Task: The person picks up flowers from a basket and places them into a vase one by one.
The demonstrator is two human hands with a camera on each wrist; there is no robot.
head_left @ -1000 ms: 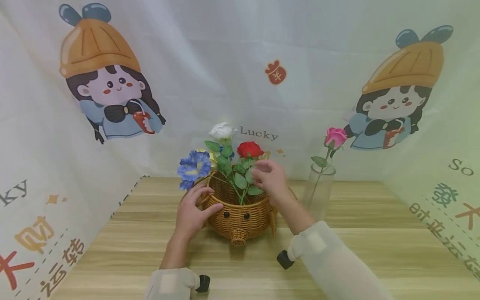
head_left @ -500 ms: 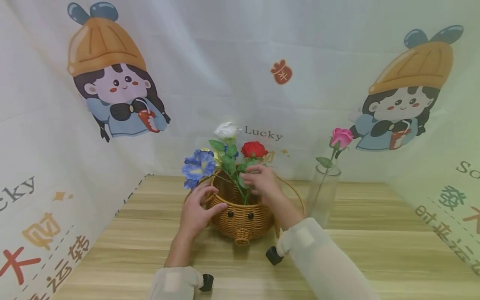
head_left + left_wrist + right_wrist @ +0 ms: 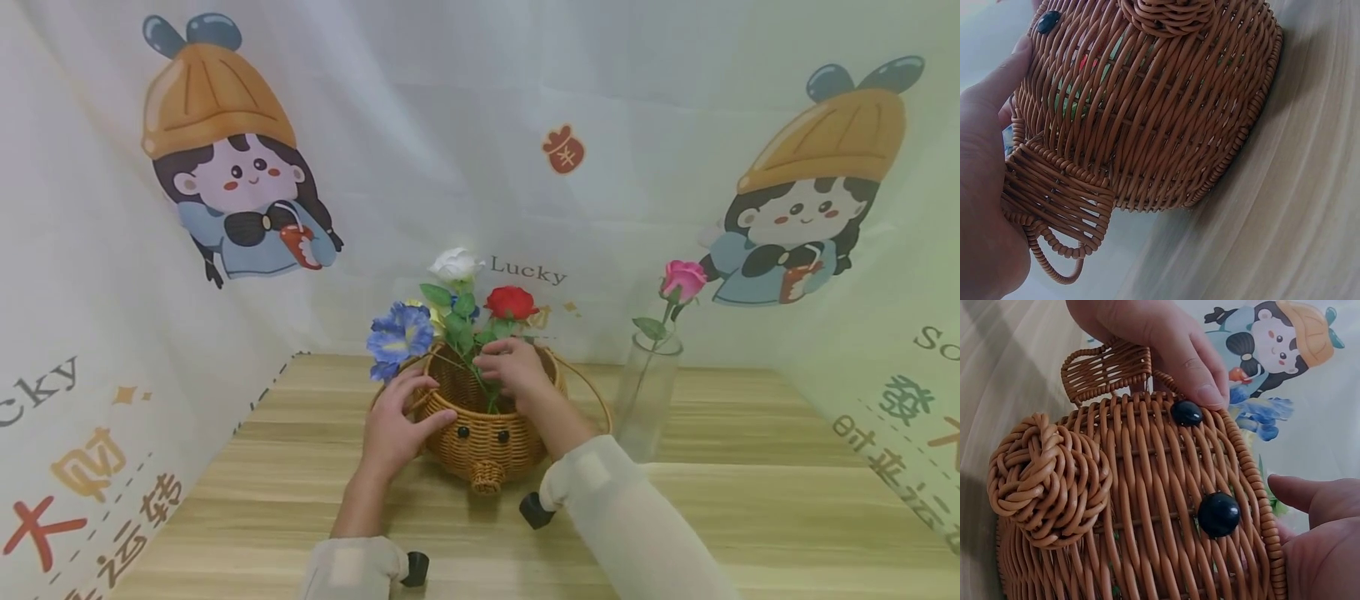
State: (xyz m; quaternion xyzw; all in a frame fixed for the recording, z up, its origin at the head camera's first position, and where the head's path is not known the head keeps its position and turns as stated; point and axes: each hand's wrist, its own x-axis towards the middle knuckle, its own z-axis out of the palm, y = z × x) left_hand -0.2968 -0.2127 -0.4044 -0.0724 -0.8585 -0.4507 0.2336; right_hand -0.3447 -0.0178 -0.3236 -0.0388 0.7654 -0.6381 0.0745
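Observation:
A wicker basket [image 3: 480, 450] shaped like an animal, with black bead eyes and a woven snout, stands on the table. My left hand [image 3: 393, 425] grips its left rim, thumb on the outer wall beside an eye [image 3: 1186, 413]. Over the opening, my right hand [image 3: 517, 375] is among the flower stems, its thumb [image 3: 1291, 490] straight; the rim hides its other fingers in the right wrist view. A red rose [image 3: 512, 302], a white rose [image 3: 456, 264], a blue flower [image 3: 400, 332] and a partly hidden yellow one lean in the basket.
A clear glass vase [image 3: 648, 400] holding a pink rose [image 3: 684, 281] stands right of the basket. The wooden table [image 3: 720, 500] ends at a printed white cloth [image 3: 420, 150] behind it and at both sides. The basket's handle [image 3: 592, 383] lies to the right.
My right hand has moved down and left, from the leaves under the red rose to lower along the stems. My left hand stays on the basket rim; the view has shifted slightly.

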